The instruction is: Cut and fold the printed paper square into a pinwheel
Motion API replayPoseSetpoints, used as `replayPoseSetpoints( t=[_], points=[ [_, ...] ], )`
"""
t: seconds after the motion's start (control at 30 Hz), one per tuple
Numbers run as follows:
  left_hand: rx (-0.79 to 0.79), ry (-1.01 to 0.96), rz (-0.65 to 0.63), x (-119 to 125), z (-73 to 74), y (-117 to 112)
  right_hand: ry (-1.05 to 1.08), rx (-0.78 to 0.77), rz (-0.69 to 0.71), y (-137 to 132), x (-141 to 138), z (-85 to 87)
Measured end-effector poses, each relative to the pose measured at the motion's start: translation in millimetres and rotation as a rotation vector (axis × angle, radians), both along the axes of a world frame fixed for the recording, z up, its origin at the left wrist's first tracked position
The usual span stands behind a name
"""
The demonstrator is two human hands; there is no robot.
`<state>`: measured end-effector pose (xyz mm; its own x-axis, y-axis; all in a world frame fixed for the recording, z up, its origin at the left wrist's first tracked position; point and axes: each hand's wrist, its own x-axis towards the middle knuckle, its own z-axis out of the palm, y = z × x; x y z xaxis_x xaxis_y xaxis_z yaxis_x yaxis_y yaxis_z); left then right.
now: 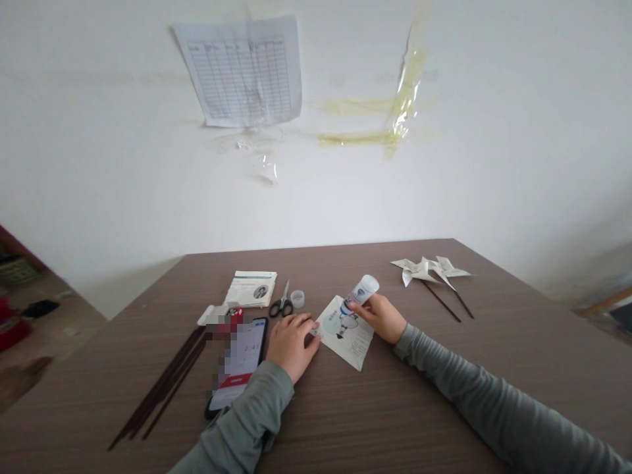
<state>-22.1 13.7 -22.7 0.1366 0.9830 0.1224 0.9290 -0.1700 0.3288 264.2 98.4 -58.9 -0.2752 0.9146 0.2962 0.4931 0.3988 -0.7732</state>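
Note:
A square piece of printed paper (356,349) with a drawing on it lies turned like a diamond on the table. My right hand (385,317) is closed around a glue stick (364,289), which is tilted with its lower end at the paper's upper part. Whether the glue tip touches the paper I cannot tell. At the paper's left corner rests my left hand (293,342), fingers apart, with thumb and index fingertip by that corner. A small clear cap (297,298) and black-handled scissors (281,307) lie just beyond my left hand.
Left of my left hand lie a phone (245,349), a small red-and-white box (230,318), several dark thin sticks (165,382) and a stack of printed paper (249,289). Two paper pinwheels (419,270) on sticks lie at the back right. A wall (345,204) borders the table's far edge.

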Motion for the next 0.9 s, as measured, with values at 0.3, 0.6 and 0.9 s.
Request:
replayPoseSetpoints(
  t=[0.3,0.6,0.9],
  points=[
    [0.004,-0.011,-0.025,-6.0,-6.7,2.0,0.385,0.066,0.009,12.6,20.0,-5.1],
    [-0.015,0.007,-0.019,-3.8,-2.0,-0.2,0.342,0.034,-0.042,17.3,34.8,-7.2],
    [0.022,-0.007,-0.036,-7.1,-6.1,1.3,0.225,0.109,-0.084,20.0,35.5,-3.8]
  ],
)
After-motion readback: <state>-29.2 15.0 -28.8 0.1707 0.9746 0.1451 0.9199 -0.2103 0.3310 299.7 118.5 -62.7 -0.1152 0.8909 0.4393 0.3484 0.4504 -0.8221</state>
